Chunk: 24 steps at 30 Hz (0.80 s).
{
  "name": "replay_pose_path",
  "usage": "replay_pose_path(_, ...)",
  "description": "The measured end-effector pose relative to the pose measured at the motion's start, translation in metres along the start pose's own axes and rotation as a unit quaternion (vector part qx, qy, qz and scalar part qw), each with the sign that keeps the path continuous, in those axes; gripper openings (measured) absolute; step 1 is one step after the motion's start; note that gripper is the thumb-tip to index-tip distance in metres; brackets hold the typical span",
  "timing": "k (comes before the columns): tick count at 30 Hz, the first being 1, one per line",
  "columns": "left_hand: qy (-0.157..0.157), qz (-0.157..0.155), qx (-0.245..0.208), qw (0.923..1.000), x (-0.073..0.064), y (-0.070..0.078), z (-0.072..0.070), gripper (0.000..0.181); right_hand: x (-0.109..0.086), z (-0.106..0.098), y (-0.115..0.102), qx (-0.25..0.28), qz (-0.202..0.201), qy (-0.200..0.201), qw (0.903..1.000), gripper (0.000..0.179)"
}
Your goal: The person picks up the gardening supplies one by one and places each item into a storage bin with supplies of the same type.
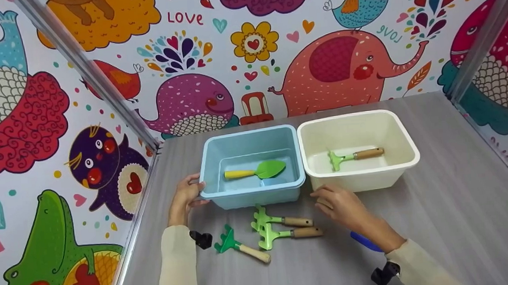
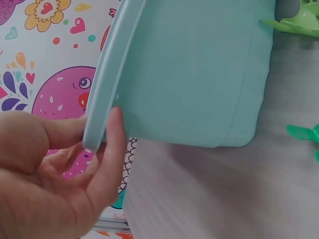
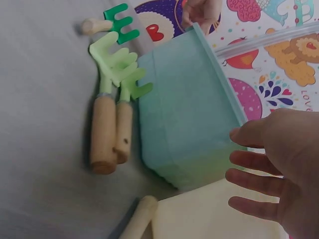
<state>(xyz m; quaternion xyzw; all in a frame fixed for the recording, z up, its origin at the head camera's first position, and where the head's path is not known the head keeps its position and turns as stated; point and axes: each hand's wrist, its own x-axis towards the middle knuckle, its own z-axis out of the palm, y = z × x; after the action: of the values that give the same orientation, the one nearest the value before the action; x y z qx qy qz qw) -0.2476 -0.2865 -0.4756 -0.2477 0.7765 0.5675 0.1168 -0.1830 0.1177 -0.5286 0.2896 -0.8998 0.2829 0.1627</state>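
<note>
My left hand point(image 1: 185, 196) pinches the rim of the light blue bin point(image 1: 249, 195) at its front left corner, thumb above and fingers beneath. Inside that bin lies a toy trowel point(image 1: 271, 169) with a green blade and yellow handle. Beside it stands a cream bin point(image 1: 355, 181), holding a light green rake point(image 1: 368, 153) with a wooden handle. My right hand point(image 1: 345, 205) is by the cream bin's front left corner; the right wrist view shows its fingers point(image 3: 254, 184) spread and holding nothing. Under the right forearm a blue piece point(image 1: 366, 241) shows, partly hidden.
In front of the blue bin lie two light green rakes point(image 1: 303, 232) side by side and a darker green rake point(image 1: 255, 252). A pale wooden handle end point(image 3: 142, 219) shows by the cream bin in the right wrist view. Cartoon-printed walls point(image 1: 254, 84) bound the grey table point(image 1: 308, 273).
</note>
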Motion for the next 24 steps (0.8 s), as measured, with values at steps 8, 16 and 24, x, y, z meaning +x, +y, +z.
replay_pose_path(8, -0.005, 0.009, 0.010, 0.9999, 0.000, 0.000, 0.001, 0.049, -0.022, 0.012, 0.014, 0.011, 0.065, -0.008, 0.9978, 0.024)
replay_pose_path(16, -0.007, 0.007, 0.017, 0.9998, 0.000, 0.000, 0.001, 0.048, -0.034, 0.020, 0.029, 0.055, 0.110, 0.001, 0.9925, 0.031)
replay_pose_path(24, -0.005, 0.007, 0.014, 0.9999, 0.000, -0.001, 0.001, 0.048, -0.040, 0.029, 0.041, 0.086, 0.144, 0.008, 0.9859, 0.032)
